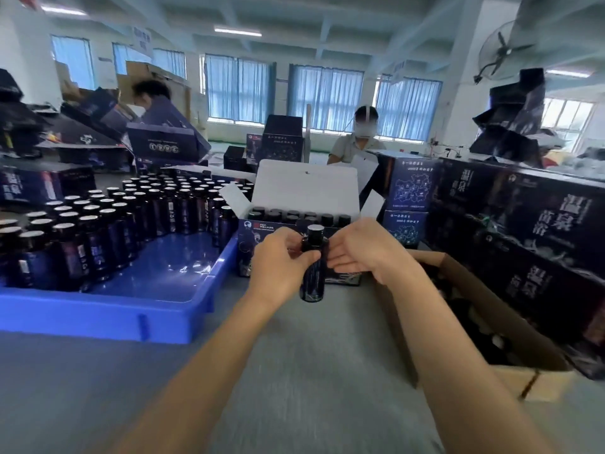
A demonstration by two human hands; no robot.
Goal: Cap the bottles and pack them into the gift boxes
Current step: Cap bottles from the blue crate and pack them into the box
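Bottle (312,270) upright between two hands, just in front of the open gift box (246,247).

Along the desk's left edge a blue tray (98,314) holds rows of spare bottles (98,237). The left hand (281,257) grips the bottle at its shoulder, long axis vertical, above the desk's middle. The right hand (360,250) reaches its right side; I cannot tell whether those fingers pinch. The gift box lies straight beyond, about equally near either hand. A cardboard carton (458,276) sits right.
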